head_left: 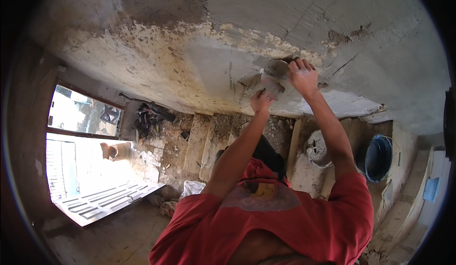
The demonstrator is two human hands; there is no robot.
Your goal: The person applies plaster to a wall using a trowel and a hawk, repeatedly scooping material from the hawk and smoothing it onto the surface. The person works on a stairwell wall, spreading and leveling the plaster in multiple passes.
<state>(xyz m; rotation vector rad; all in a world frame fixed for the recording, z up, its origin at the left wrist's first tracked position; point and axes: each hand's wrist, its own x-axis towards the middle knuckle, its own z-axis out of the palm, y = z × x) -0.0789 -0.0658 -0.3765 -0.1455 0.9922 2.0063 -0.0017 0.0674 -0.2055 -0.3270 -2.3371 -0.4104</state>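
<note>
My right hand point(304, 76) is closed at the wall, its fingers bent over the edge of a flat grey blade point(278, 68) that looks like a plastering tool. Lower and to the left, my left hand point(262, 101) is curled round a dark, slim handle end. Beside its fingers is a pale flat piece point(272, 83) smeared with grey; whether it belongs to the thing in that hand I cannot tell. Both hands work against the wall point(204, 60), where smooth grey plaster meets flaking, pale old coating. Dark rough patches show around the blades.
Concrete steps point(209, 141) run below the wall. On them stand a plaster-crusted white bucket point(317, 148) and a dark bucket point(378, 158) at the right. A white slatted door point(107, 201) opens at the left, near a brown sack point(115, 151) and rubble. A white plastic bag point(192, 188) lies lower down.
</note>
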